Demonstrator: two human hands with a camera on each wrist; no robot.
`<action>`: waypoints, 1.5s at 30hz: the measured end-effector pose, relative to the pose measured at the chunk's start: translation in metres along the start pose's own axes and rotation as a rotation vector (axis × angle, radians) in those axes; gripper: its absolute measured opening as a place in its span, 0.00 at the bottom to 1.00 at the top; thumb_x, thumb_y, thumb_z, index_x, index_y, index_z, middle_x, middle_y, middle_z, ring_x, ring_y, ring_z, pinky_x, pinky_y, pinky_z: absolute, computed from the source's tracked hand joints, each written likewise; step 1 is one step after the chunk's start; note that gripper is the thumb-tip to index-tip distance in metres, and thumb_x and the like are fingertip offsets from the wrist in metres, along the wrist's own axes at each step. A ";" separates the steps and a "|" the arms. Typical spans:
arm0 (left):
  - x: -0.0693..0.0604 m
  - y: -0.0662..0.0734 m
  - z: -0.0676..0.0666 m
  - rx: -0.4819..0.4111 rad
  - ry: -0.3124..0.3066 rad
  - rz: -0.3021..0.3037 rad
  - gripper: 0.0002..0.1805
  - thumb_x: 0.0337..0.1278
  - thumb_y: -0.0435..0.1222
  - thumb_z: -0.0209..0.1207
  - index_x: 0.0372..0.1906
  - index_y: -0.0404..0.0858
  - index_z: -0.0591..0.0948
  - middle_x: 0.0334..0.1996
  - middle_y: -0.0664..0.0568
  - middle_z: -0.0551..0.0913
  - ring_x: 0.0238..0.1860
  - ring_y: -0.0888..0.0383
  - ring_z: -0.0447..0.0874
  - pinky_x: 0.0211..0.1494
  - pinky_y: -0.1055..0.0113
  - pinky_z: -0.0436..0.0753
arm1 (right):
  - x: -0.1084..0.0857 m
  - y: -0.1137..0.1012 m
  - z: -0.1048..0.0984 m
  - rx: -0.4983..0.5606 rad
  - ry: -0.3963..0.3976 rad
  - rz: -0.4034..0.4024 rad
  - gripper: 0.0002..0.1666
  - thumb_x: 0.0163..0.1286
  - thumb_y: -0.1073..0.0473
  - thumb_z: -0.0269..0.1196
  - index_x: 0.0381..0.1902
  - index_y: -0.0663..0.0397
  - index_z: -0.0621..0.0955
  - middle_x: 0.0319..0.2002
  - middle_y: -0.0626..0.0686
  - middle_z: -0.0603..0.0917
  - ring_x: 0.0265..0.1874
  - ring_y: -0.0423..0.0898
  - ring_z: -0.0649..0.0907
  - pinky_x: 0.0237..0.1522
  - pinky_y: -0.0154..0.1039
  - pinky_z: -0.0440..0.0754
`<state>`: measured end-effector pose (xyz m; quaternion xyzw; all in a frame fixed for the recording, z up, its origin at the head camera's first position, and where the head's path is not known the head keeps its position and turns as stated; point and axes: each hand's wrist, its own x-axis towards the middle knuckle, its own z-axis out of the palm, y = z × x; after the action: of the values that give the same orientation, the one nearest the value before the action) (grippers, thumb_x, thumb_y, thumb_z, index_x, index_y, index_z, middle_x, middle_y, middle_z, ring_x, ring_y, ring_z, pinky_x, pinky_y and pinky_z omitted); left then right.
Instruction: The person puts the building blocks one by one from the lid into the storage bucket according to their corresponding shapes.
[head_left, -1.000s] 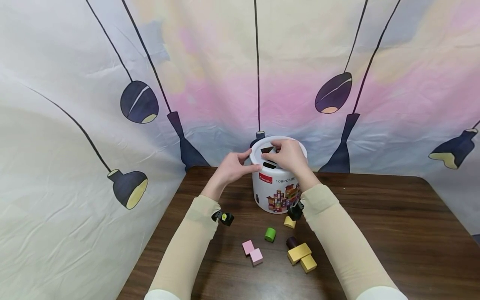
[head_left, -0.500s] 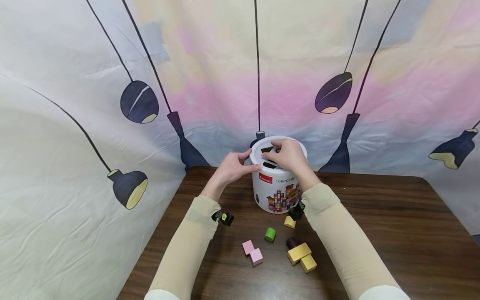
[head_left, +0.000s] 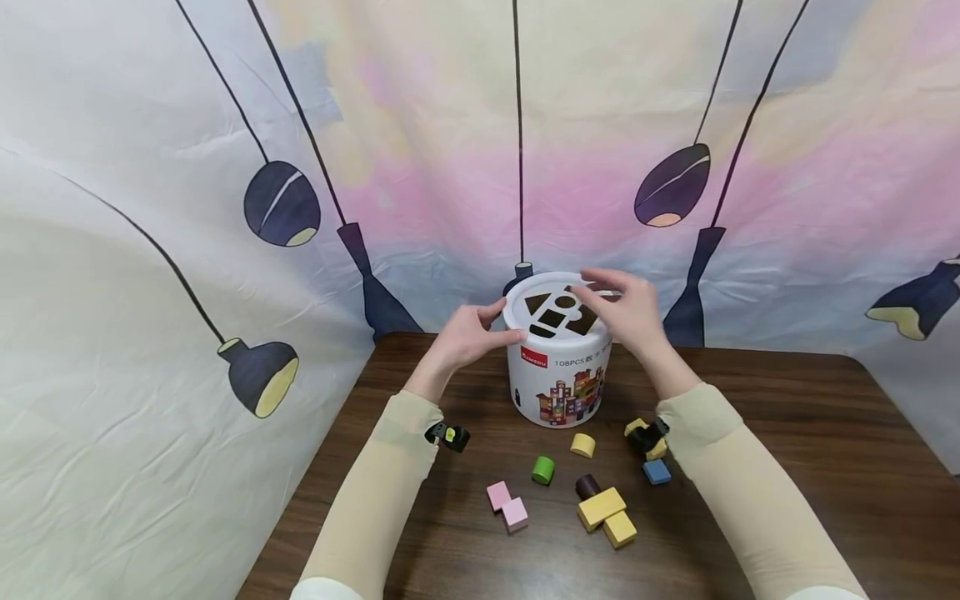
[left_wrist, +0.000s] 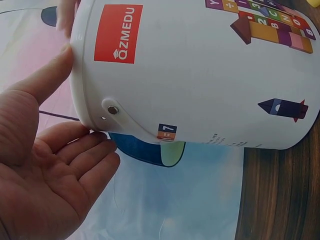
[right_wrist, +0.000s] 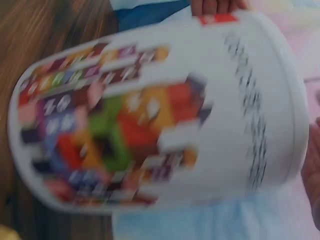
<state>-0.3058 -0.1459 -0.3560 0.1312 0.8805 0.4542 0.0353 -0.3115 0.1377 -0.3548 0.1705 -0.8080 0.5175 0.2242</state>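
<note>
A white bucket [head_left: 558, 387] with printed block pictures stands upright on the table, its lid [head_left: 512, 318] pierced by dark shaped holes. My left hand [head_left: 468, 333] touches the lid's left rim with thumb and fingers; in the left wrist view the fingers of that hand [left_wrist: 55, 170] lie fairly straight beside the rim. Over the right side of the lid is my right hand [head_left: 630, 312], thumb and index finger apart with nothing visible between them. Only a sliver of this hand [right_wrist: 313, 175] shows in the blurred right wrist view.
Before the bucket lie pink cubes [head_left: 514, 514], a green cylinder [head_left: 543, 469], a yellow rounded block [head_left: 582, 445], a dark cylinder [head_left: 587, 487] and a yellow block [head_left: 602, 508]. A blue block [head_left: 656, 472] sits by the right wrist. A patterned cloth [head_left: 420, 167] hangs behind.
My right hand has moved from the middle of the lid to its right side, and its fingers have spread. More holes and the blue block now show. My left hand stays put.
</note>
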 end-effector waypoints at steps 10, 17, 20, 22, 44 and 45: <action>0.000 0.001 0.003 -0.011 0.005 0.000 0.47 0.59 0.52 0.78 0.80 0.44 0.71 0.79 0.45 0.69 0.78 0.48 0.68 0.71 0.50 0.78 | -0.058 0.062 -0.046 -0.036 0.023 0.029 0.20 0.75 0.53 0.72 0.61 0.53 0.89 0.52 0.58 0.90 0.42 0.28 0.85 0.42 0.24 0.82; 0.000 0.002 0.003 -0.021 0.005 -0.001 0.48 0.59 0.52 0.78 0.80 0.44 0.71 0.79 0.46 0.68 0.78 0.48 0.67 0.72 0.50 0.77 | -0.095 0.097 -0.072 -0.121 -0.350 0.080 0.25 0.74 0.50 0.74 0.65 0.50 0.87 0.59 0.54 0.89 0.54 0.45 0.88 0.47 0.32 0.86; 0.000 0.002 0.003 -0.027 0.008 -0.003 0.48 0.59 0.52 0.78 0.80 0.44 0.70 0.79 0.46 0.68 0.79 0.48 0.67 0.73 0.50 0.77 | -0.106 0.108 -0.080 -0.173 -0.504 0.066 0.29 0.71 0.49 0.76 0.67 0.52 0.85 0.61 0.54 0.88 0.57 0.54 0.86 0.49 0.38 0.86; 0.000 0.002 0.003 -0.020 0.007 -0.004 0.48 0.58 0.53 0.78 0.80 0.45 0.70 0.79 0.46 0.68 0.79 0.48 0.67 0.73 0.50 0.77 | -0.111 0.114 -0.083 -0.210 -0.587 0.056 0.32 0.70 0.48 0.77 0.67 0.54 0.85 0.63 0.54 0.87 0.59 0.56 0.85 0.51 0.42 0.86; -0.001 -0.001 0.002 0.001 0.014 -0.011 0.48 0.59 0.54 0.77 0.81 0.46 0.70 0.80 0.46 0.68 0.78 0.47 0.68 0.73 0.50 0.77 | -0.123 0.132 -0.080 -0.145 -0.909 0.117 0.46 0.60 0.53 0.81 0.73 0.62 0.79 0.68 0.64 0.81 0.58 0.48 0.82 0.52 0.39 0.82; -0.001 -0.001 0.002 0.000 0.015 -0.011 0.48 0.59 0.53 0.77 0.81 0.46 0.70 0.80 0.46 0.68 0.78 0.47 0.68 0.73 0.50 0.77 | -0.123 0.132 -0.079 -0.148 -0.910 0.117 0.45 0.60 0.53 0.81 0.73 0.62 0.79 0.68 0.64 0.81 0.58 0.50 0.82 0.52 0.39 0.83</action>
<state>-0.3047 -0.1448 -0.3581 0.1230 0.8814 0.4549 0.0313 -0.2605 0.2693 -0.4928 0.3179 -0.8673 0.3428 -0.1709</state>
